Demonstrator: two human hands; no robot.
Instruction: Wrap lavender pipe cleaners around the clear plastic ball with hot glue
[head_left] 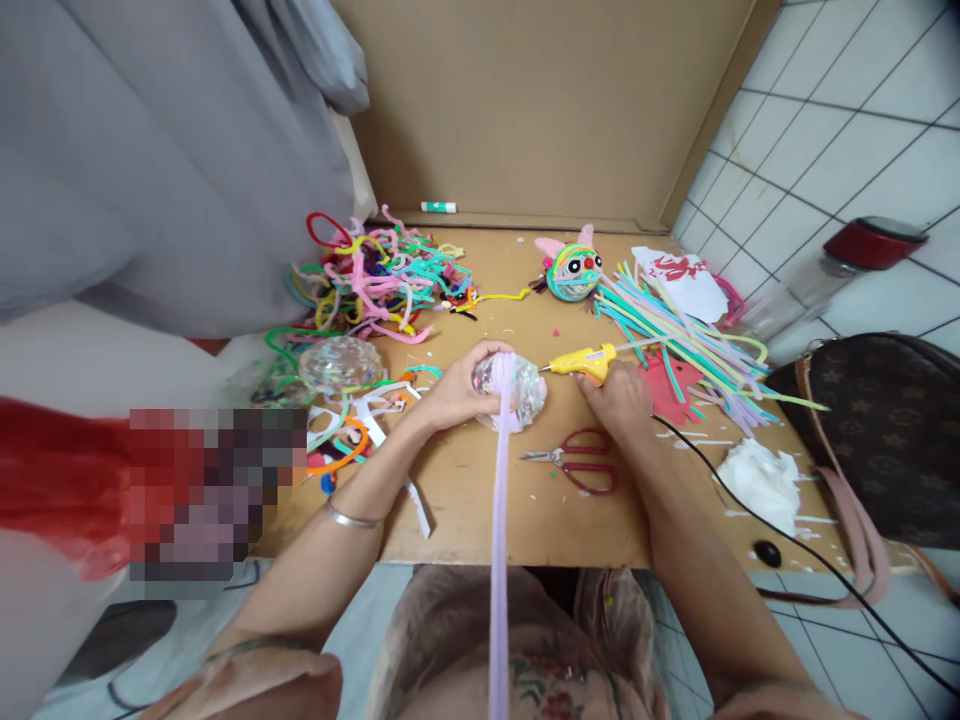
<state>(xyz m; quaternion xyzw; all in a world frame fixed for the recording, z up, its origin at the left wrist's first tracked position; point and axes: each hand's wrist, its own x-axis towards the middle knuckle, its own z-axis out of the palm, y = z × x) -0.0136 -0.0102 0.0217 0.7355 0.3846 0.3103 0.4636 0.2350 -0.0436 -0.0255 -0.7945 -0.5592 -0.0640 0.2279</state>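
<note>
My left hand is closed around a clear, shiny ball near the middle of the table. A long lilac pipe cleaner strip runs over the ball and trails down towards my lap. In my right hand is a yellow hot glue gun, its nozzle pointing left at the ball's right side; whether the tip touches is too small to tell. Red-handled scissors lie on the table below, between my two forearms.
A tangled heap of pipe cleaners and a second clear ball sit left. At the back right stand a decorated ball with ears and straight pipe cleaners. A black cord crosses towards a brown bag. Another person is at left.
</note>
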